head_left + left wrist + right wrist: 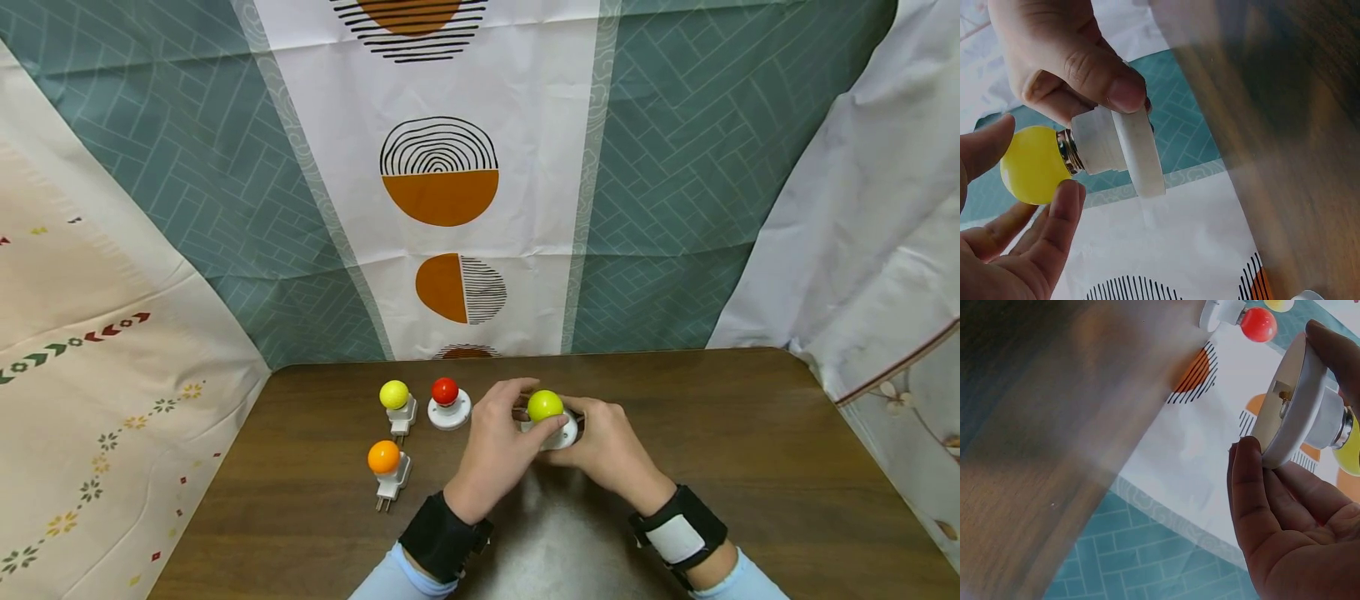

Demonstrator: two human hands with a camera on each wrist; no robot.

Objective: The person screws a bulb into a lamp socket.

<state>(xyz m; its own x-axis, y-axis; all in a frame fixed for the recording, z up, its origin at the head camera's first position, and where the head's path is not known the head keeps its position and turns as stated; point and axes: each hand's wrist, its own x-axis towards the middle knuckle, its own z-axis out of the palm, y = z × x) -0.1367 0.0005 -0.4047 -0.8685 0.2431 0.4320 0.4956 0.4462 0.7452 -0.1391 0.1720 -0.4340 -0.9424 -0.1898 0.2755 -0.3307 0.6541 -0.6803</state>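
Observation:
Over the wooden table, my left hand [497,446] pinches a small yellow-green light bulb [545,405] between thumb and fingers. A white lamp holder with a round base [566,435] is in my right hand [611,442], gripped by the rim. In the left wrist view, part of the bulb's metal screw thread [1070,152] shows between the yellow globe and the socket neck [1096,139]. The right wrist view looks into the hollow underside of the base [1275,422], where a small metal contact [1284,395] is visible.
Left of my hands, a red bulb [445,391] sits in another round white lamp holder [450,416]. Farther left are a yellow bulb [393,395] and an orange bulb [384,457], each in a white plug-in socket. Patterned cloth [480,208] hangs behind the table [750,467].

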